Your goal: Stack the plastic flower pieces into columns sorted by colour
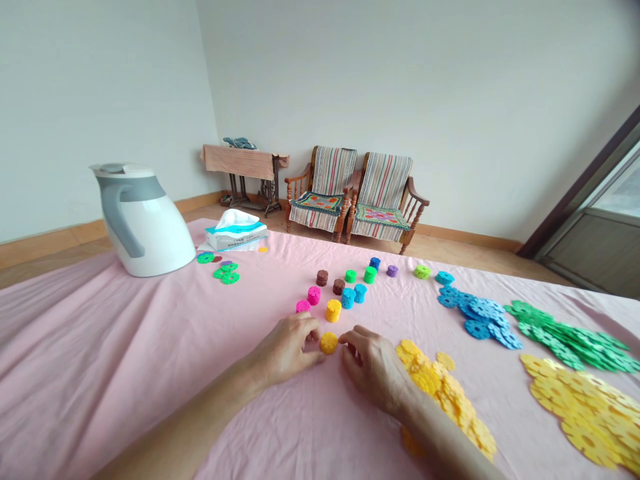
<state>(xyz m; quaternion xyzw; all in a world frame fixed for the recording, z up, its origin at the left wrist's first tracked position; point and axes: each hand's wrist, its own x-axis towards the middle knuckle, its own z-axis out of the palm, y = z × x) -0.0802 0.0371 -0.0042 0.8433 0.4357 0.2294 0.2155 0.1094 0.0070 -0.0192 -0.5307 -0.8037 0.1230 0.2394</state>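
Observation:
A short stack of yellow snowflake discs [329, 343] stands on the pink cloth between my hands. My left hand [290, 348] is just left of it, thumb and bent fingers apart, with nothing visible in its grip. On the other side, my right hand [374, 365] curves its fingers toward the stack; a gap shows between its fingertips and thumb. Whether either hand touches the stack is hard to make out. Right behind it is a taller yellow stack [333, 311], with pink stacks [314, 296] to its left. Loose yellow discs [450, 393] lie in a heap beside my right forearm.
Brown [323, 278], blue [348, 298], green [370, 275] and purple [393, 271] stacks stand farther back. Heaps of blue [483, 313], green [575, 337] and yellow discs [585, 407] spread rightward. A white jug [150, 227] and tissue box [237, 235] stand left.

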